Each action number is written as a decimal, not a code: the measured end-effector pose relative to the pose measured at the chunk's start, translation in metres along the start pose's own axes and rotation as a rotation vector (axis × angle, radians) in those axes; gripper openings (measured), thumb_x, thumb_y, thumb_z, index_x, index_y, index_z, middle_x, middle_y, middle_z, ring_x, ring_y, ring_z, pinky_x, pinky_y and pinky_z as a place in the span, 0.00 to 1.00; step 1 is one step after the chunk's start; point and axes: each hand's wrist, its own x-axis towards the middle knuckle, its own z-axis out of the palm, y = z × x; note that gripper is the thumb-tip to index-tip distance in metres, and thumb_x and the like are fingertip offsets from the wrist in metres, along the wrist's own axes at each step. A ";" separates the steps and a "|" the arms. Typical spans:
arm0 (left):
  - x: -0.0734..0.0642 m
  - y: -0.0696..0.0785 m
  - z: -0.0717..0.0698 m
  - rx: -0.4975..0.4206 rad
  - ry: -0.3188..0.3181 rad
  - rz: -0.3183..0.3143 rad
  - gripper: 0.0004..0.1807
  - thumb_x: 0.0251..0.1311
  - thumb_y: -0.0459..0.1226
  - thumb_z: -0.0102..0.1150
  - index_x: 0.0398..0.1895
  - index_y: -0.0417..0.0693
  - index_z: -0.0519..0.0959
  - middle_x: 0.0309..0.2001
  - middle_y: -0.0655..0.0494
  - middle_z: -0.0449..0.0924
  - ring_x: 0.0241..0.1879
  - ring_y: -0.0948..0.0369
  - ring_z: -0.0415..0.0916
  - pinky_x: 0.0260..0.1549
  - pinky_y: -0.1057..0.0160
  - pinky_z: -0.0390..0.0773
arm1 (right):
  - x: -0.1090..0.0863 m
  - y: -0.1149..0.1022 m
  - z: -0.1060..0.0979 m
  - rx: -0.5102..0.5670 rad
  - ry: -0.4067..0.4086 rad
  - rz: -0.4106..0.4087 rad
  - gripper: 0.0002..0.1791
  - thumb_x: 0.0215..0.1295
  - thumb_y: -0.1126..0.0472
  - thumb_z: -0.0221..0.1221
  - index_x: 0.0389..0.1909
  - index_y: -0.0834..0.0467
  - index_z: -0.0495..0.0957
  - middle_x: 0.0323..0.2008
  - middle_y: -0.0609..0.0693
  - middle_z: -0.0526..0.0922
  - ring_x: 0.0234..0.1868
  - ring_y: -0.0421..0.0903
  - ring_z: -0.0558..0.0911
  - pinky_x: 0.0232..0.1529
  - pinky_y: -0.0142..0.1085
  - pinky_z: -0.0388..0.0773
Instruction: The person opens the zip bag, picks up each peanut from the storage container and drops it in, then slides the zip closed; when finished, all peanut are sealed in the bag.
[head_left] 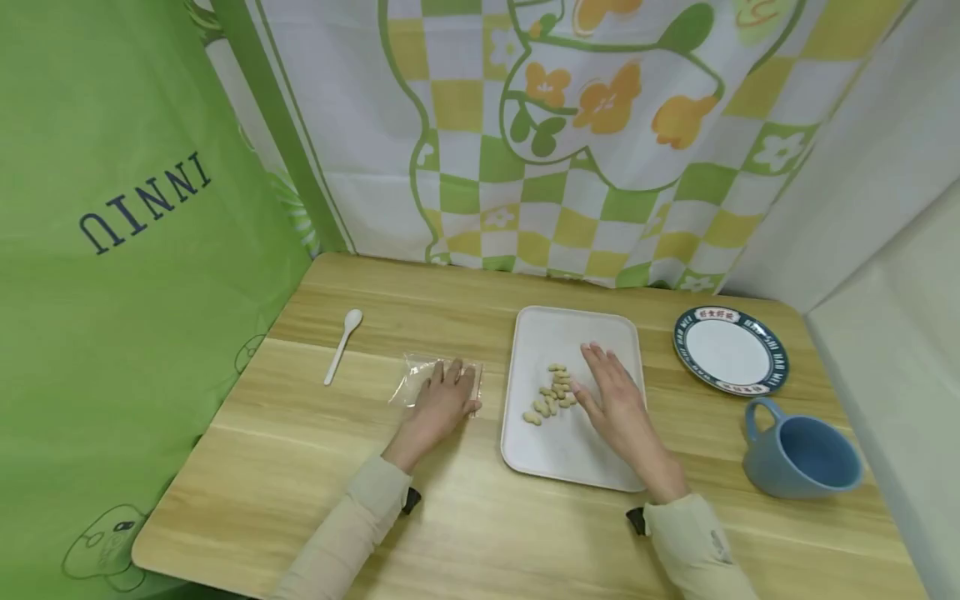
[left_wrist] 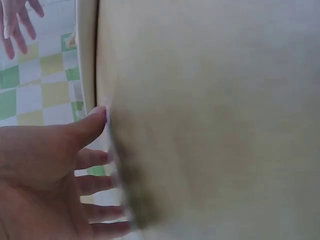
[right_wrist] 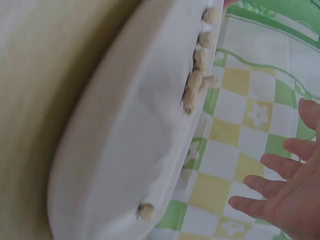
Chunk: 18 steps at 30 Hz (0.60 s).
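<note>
My left hand (head_left: 441, 402) rests with spread fingers on a clear plastic bag (head_left: 411, 382), partly covering it. The left wrist view shows the fingertips down at the table surface. Unshelled peanuts (head_left: 551, 402) lie in a loose cluster on a white rectangular tray (head_left: 577, 462). Over the tray's right side, my right hand (head_left: 618, 410) hovers with fingers extended, its thumb beside the peanuts in the head view. One stray peanut (right_wrist: 146, 211) sits apart from the others in the right wrist view, where the right hand (right_wrist: 287, 185) holds nothing.
A white spoon (head_left: 343, 346) lies at the left of the wooden table (head_left: 480, 533). On the right are a plate (head_left: 727, 352) with a dark patterned rim and a blue mug (head_left: 776, 462). Printed curtains (head_left: 480, 208) hang behind and at the left.
</note>
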 end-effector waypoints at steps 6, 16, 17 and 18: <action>-0.005 -0.002 0.004 0.005 0.059 -0.007 0.31 0.66 0.49 0.53 0.68 0.43 0.66 0.70 0.39 0.58 0.66 0.34 0.57 0.57 0.38 0.68 | -0.002 -0.010 0.010 0.044 -0.021 -0.026 0.34 0.67 0.61 0.59 0.71 0.63 0.58 0.70 0.65 0.59 0.69 0.67 0.56 0.69 0.57 0.49; -0.012 0.003 0.008 -0.112 0.264 -0.007 0.15 0.59 0.31 0.63 0.50 0.44 0.82 0.57 0.47 0.75 0.50 0.49 0.74 0.45 0.52 0.79 | -0.002 -0.040 0.027 0.114 -0.142 -0.053 0.27 0.69 0.57 0.57 0.65 0.64 0.67 0.67 0.63 0.65 0.67 0.64 0.63 0.64 0.60 0.60; -0.013 0.004 0.007 -0.138 0.275 -0.005 0.15 0.59 0.31 0.62 0.50 0.44 0.81 0.56 0.47 0.75 0.50 0.49 0.75 0.44 0.53 0.80 | -0.002 -0.045 0.028 0.128 -0.156 -0.046 0.26 0.69 0.57 0.57 0.64 0.63 0.69 0.65 0.63 0.68 0.65 0.63 0.66 0.62 0.59 0.64; -0.014 0.005 0.005 -0.166 0.285 -0.008 0.15 0.60 0.32 0.62 0.51 0.45 0.81 0.57 0.47 0.75 0.49 0.50 0.75 0.44 0.53 0.80 | -0.002 -0.050 0.029 0.142 -0.169 -0.032 0.24 0.70 0.56 0.57 0.62 0.63 0.71 0.63 0.62 0.71 0.62 0.62 0.70 0.58 0.57 0.69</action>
